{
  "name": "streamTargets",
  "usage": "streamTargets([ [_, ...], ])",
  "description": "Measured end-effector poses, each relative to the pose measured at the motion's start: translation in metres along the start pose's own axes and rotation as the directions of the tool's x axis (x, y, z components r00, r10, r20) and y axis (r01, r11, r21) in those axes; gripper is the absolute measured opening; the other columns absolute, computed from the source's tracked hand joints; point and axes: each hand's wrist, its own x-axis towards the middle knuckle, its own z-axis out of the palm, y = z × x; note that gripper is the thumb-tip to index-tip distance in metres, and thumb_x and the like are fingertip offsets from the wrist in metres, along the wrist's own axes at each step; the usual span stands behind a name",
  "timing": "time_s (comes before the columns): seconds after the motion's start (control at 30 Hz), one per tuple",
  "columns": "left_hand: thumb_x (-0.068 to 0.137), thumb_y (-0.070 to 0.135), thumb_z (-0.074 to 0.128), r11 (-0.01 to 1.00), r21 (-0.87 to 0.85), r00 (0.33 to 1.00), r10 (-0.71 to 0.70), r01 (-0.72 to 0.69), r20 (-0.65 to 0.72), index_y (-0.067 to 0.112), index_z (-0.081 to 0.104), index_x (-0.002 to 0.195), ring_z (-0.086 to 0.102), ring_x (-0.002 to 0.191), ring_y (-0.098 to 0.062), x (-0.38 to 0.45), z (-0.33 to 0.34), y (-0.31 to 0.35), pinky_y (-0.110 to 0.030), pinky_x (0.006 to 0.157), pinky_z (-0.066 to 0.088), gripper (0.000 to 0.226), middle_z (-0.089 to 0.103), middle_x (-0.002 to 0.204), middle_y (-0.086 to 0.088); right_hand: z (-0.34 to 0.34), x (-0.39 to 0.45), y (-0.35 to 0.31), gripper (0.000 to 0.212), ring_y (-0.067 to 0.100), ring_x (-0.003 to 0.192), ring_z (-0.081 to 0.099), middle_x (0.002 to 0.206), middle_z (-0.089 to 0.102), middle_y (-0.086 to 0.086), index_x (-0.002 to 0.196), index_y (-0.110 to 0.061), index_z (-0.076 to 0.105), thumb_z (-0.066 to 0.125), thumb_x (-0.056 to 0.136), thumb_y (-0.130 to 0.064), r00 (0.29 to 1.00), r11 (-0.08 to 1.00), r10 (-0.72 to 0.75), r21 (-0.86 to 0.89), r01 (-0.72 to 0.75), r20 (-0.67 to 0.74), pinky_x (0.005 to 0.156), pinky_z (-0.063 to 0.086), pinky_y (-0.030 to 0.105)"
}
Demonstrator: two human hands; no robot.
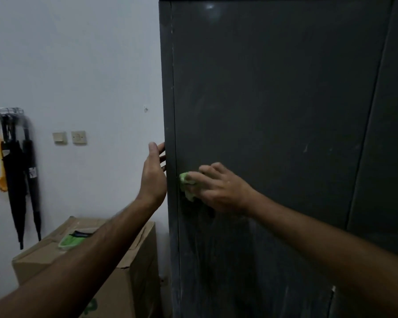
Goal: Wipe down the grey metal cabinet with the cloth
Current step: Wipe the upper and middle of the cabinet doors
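Note:
The tall grey metal cabinet fills the right of the view, its door dusty and streaked. My right hand presses a small green cloth flat against the door near its left edge, fingers spread over the cloth. My left hand is raised with straight fingers touching the cabinet's left side edge at about the same height. Most of the cloth is hidden under my right fingers.
A cardboard box stands on the floor left of the cabinet, with a green item on top. Folded black umbrellas hang from a wall rack at far left. Two wall switches sit on the white wall.

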Motion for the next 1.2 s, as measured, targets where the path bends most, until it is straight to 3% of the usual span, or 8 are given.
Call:
streamTargets([
  [0.2,0.115,0.045,0.012,0.998,0.016,0.998,0.055,-0.055,-0.001,0.033,0.053,0.145,0.058,0.113,0.019,-0.011,0.005,-0.011,-0.001,0.085,0.046,0.052,0.064,0.123,0.033,0.002,0.023,0.017,0.043,0.034,0.113,0.045,0.141,0.052,0.011,0.133,-0.016,0.065,0.063,0.091,-0.023,0.606,0.672,0.729,0.162,-0.723,-0.320,0.087,0.038,0.044],
  [0.33,0.111,0.050,0.015,0.995,0.051,0.994,0.088,-0.085,-0.066,0.027,0.051,0.148,0.058,0.125,0.002,-0.023,0.008,-0.020,-0.007,0.093,0.047,0.057,0.060,0.141,0.008,0.022,-0.002,-0.054,0.028,0.033,0.120,0.046,0.148,0.053,0.008,0.116,-0.024,0.073,0.070,0.089,-0.031,0.995,0.976,0.103,0.196,-0.099,-0.008,0.091,0.043,0.045],
  [0.43,0.115,0.042,0.013,0.997,0.058,0.993,0.066,-0.060,-0.098,0.024,0.053,0.146,0.061,0.113,0.011,-0.033,0.008,-0.026,-0.003,0.085,0.046,0.053,0.062,0.135,0.007,0.017,-0.019,-0.038,0.023,0.028,0.121,0.044,0.146,0.051,0.002,0.109,-0.030,0.074,0.067,0.089,-0.038,0.987,0.976,-0.121,0.193,0.099,0.109,0.090,0.041,0.042],
  [0.6,0.115,0.047,0.008,0.997,-0.015,0.985,-0.073,0.072,-0.159,0.019,0.063,0.142,0.067,0.116,0.001,-0.040,0.001,-0.033,-0.017,0.095,0.051,0.067,0.071,0.130,0.010,0.019,0.024,-0.042,0.041,0.030,0.115,0.047,0.144,0.058,0.002,0.130,-0.022,0.067,0.066,0.088,-0.022,0.777,0.779,0.612,0.279,-0.561,-0.148,0.087,0.036,0.041],
  [0.8,0.107,0.066,0.005,0.954,0.004,0.953,-0.300,0.300,-0.042,0.023,0.070,0.131,0.070,0.118,-0.018,-0.060,-0.030,-0.040,-0.039,0.102,0.054,0.081,0.076,0.126,0.005,0.023,-0.012,-0.106,0.038,0.021,0.126,0.052,0.148,0.054,-0.010,0.122,-0.034,0.069,0.074,0.085,-0.036,0.962,0.964,-0.184,0.229,0.137,0.200,0.095,0.043,0.038],
  [1.0,0.105,0.071,0.005,0.917,0.022,0.917,-0.398,0.398,0.006,0.022,0.071,0.129,0.070,0.118,-0.024,-0.074,-0.038,-0.047,-0.042,0.097,0.055,0.086,0.077,0.123,-0.001,0.023,0.017,-0.088,0.034,0.028,0.116,0.045,0.142,0.062,-0.010,0.123,-0.025,0.072,0.072,0.090,-0.019,0.786,0.749,0.610,0.399,-0.529,-0.101,0.087,0.040,0.042],
  [1.1,0.104,0.071,0.004,0.920,0.080,0.923,-0.385,0.383,0.011,0.031,0.070,0.127,0.069,0.116,-0.019,-0.077,-0.037,-0.048,-0.041,0.092,0.052,0.079,0.076,0.122,0.009,0.034,-0.004,-0.132,0.041,0.027,0.127,0.044,0.151,0.052,-0.011,0.130,-0.032,0.067,0.072,0.090,-0.025,0.989,0.938,0.131,0.316,-0.144,0.061,0.094,0.044,0.043],
  [1.2,0.108,0.065,0.007,0.945,0.194,0.960,-0.278,0.265,0.044,0.036,0.063,0.133,0.063,0.119,-0.011,-0.083,-0.036,-0.054,-0.039,0.104,0.048,0.068,0.067,0.130,0.017,0.033,-0.027,-0.120,0.034,0.027,0.131,0.045,0.148,0.054,-0.013,0.124,-0.034,0.070,0.067,0.091,-0.038,0.969,0.952,-0.160,0.288,0.102,0.186,0.098,0.040,0.042],
])
